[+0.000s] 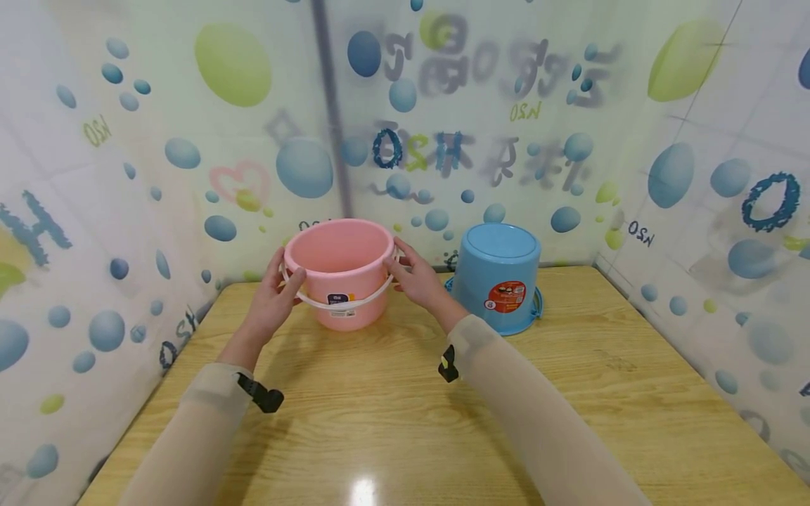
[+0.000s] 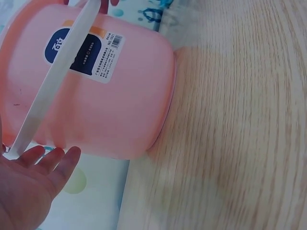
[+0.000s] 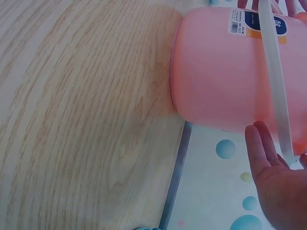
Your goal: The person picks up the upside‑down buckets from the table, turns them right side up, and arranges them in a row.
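A pink bucket (image 1: pixel 344 295) stands upright toward the back left of the wooden table, its mouth facing up. Its white handle (image 1: pixel 342 306) hangs down across the front, over a dark blue and white label (image 2: pixel 86 52). My left hand (image 1: pixel 272 302) holds the bucket's left side at the rim, thumb in front, close to the handle's end. On the opposite side my right hand (image 1: pixel 418 277) holds the rim with its thumb forward. Lower fingers (image 2: pixel 62 165) of the left hand lie along the wall; those of the right (image 3: pixel 259 148) extend beside it.
To the right, a blue bucket (image 1: pixel 500 281) stands upside down with a red label, its blue handle low around it. The wooden table (image 1: pixel 392 407) meets patterned curtain-like walls (image 1: pixel 411 197) at the back and sides. Black straps sit on both sleeves.
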Available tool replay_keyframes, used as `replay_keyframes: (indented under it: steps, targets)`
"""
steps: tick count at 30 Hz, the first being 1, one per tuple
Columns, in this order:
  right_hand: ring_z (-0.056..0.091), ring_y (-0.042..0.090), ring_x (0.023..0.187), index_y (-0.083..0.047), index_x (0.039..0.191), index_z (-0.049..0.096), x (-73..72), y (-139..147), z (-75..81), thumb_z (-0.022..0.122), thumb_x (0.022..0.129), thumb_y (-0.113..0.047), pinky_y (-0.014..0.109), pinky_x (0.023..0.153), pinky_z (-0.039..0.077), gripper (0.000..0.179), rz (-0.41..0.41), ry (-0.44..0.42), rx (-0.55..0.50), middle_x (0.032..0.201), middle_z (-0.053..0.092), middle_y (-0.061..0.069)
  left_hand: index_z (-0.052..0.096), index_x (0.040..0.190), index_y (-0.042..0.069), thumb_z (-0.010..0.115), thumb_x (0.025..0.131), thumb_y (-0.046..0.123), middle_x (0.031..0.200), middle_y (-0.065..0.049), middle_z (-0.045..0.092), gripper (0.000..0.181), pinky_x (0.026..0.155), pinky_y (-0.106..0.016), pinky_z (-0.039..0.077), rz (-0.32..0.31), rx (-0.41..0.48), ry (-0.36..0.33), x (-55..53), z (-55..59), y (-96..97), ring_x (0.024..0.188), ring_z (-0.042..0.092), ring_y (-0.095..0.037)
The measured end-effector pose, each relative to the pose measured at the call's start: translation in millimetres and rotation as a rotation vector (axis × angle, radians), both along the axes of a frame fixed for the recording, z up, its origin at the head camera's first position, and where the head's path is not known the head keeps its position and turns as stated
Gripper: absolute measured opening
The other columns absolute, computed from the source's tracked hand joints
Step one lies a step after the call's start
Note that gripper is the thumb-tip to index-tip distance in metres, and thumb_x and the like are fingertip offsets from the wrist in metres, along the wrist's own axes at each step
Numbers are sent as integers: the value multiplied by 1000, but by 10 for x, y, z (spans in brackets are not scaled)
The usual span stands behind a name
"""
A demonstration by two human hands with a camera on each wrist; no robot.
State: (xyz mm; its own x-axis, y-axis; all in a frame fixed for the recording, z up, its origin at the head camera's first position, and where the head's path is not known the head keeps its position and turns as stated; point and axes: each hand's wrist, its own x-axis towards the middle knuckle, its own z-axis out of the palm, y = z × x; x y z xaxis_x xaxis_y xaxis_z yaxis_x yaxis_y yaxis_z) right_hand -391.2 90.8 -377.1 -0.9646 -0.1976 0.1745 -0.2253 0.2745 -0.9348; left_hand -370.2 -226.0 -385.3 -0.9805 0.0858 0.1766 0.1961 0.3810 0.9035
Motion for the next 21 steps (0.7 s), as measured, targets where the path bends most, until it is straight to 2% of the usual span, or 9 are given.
replay_keyframes:
  steps: [6, 9, 14, 17, 21]
  targets:
    - [64, 40, 141, -42, 175, 27, 44, 24, -11, 59, 111, -57, 59, 110, 59, 73, -5, -10, -3, 166, 51, 15, -8, 177, 36, 54, 111, 60, 183, -20, 17, 94, 126, -68, 40, -4, -6, 27, 20, -2, -20, 163, 33, -51]
    - [63, 41, 142, -41, 175, 25, 94, 72, -18, 60, 111, -55, 59, 113, 57, 75, 3, -4, -8, 169, 49, 15, -9, 177, 33, 55, 110, 61, 182, -22, 19, 97, 128, -68, 37, -1, -21, 34, 44, -3, -28, 165, 30, -50]
    - [58, 40, 148, -33, 177, 22, 220, 212, -32, 60, 113, -49, 58, 117, 54, 77, -6, 36, 73, 174, 43, 16, -7, 178, 25, 58, 109, 61, 183, -23, 17, 102, 128, -71, 34, 27, -47, 40, 112, -1, -71, 166, 26, -50]
    - [60, 40, 144, -31, 177, 22, 325, 308, -34, 59, 113, -50, 58, 114, 56, 77, -14, 61, 144, 173, 46, 15, -1, 179, 20, 59, 108, 62, 183, -23, 16, 102, 127, -74, 32, 51, -65, 62, 167, 6, -112, 167, 24, -50]
    - [63, 41, 140, -24, 177, 25, 485, 438, -21, 60, 113, -46, 58, 110, 58, 76, 5, 84, 162, 169, 50, 16, 8, 179, 16, 59, 110, 58, 182, -24, 20, 96, 127, -77, 30, 62, -87, 115, 241, 27, -150, 166, 25, -50]
